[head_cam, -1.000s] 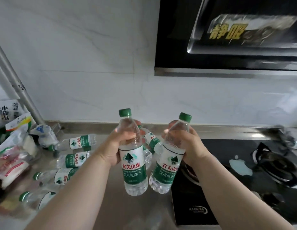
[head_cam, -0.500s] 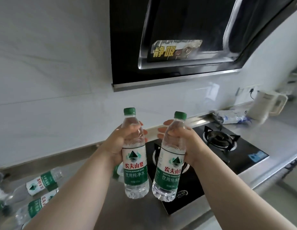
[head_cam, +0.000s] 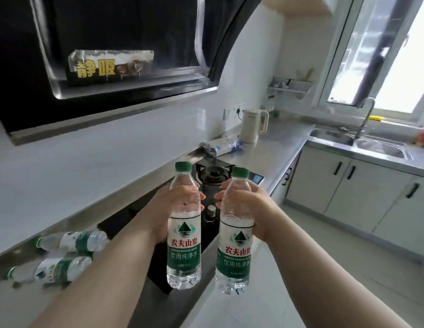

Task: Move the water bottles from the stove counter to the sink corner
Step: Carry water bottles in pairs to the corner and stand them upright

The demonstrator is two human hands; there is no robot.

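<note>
Bright daylight floods from the window [head_cam: 381,55] — blown out; edges bend, left bottles [head_cam: 64,256] blur.

- The steel counter [head_cam: 284,147] runs from seven o'clock up toward one o'clock, then turns toward three o'clock.
- A black hob [head_cam: 125,223] is set into it near the centre.
- Two bottles lie on their sides at eight o'clock: the upper bottle [head_cam: 71,241] and the lower bottle [head_cam: 50,269].
- A wrapped pack [head_cam: 224,144] lies beyond the hob, and a cream kettle [head_cam: 252,125] stands beside it.
- The sink [head_cam: 331,136] sits at two o'clock.
</note>
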